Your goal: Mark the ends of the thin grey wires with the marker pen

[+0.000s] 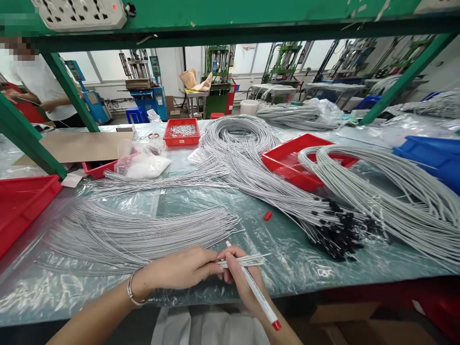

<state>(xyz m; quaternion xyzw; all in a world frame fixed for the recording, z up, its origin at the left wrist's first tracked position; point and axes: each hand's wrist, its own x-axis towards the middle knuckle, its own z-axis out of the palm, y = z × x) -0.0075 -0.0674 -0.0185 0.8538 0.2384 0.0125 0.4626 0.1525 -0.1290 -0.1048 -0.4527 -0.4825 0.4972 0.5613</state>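
Head view: thin bundle of pale wires point(254, 260) bridged both hands near table edge, long axis roughly left to right, free ends poking rightward past right hand point(237, 278). Left hand point(181, 268) pinched bundle between thumb and fingers. Right hand, nearer free ends, curled closed round white pen point(257, 292), which slanted across bundle, red end down-right. Beyond, loose wires point(161, 232) fanned leftward over table point(298, 275); red cap point(268, 215) lay apart, black-tipped cables point(338, 230) farther right
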